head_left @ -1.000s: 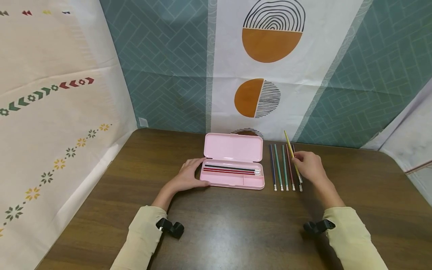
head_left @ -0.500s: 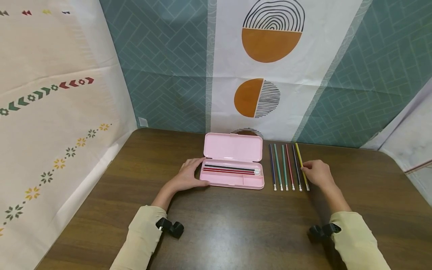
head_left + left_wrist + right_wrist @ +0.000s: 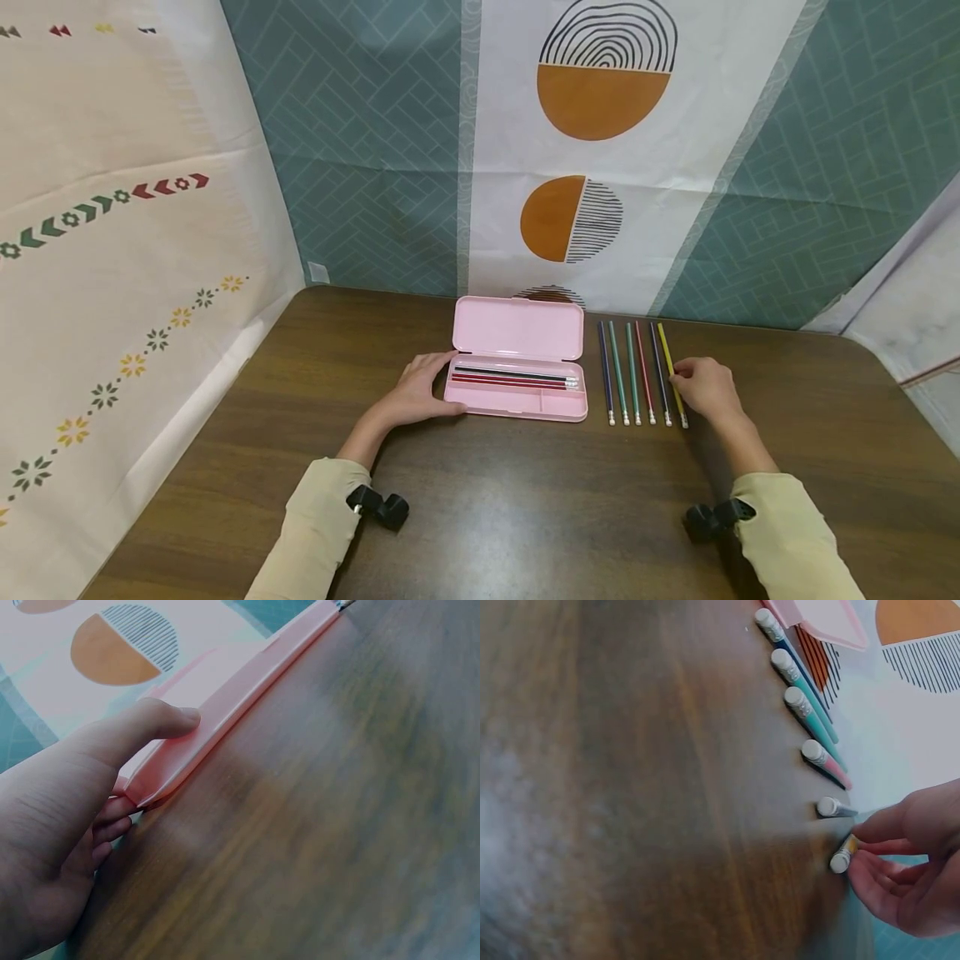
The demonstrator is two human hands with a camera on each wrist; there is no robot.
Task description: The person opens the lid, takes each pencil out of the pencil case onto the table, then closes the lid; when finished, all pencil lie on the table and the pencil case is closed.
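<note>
A pink pencil case (image 3: 495, 406) lies with its lid raised at the back, and several black and red pencils (image 3: 513, 379) rest in its long compartment. My left hand (image 3: 412, 396) holds the case at its left end; in the left wrist view the thumb (image 3: 169, 722) presses the front wall. To the case's right, several pencils stand in a row, erasers towards me: dark blue (image 3: 605, 367), two green (image 3: 618, 367), red (image 3: 644, 367) and dark (image 3: 659, 367). At the row's right end, my right hand (image 3: 707, 387) pinches a yellow pencil (image 3: 665, 346) lying on the table.
The brown wooden table (image 3: 495, 508) reaches back to a patterned cloth (image 3: 375, 167) hanging behind it. A second cloth (image 3: 97, 333) hangs along the left side. Black wrist cameras sit on both sleeves.
The yellow pencil, earlier raised at a slant over the dark pencil, has moved right and down onto the table with my right hand. In the last half second it shifts barely towards me.
</note>
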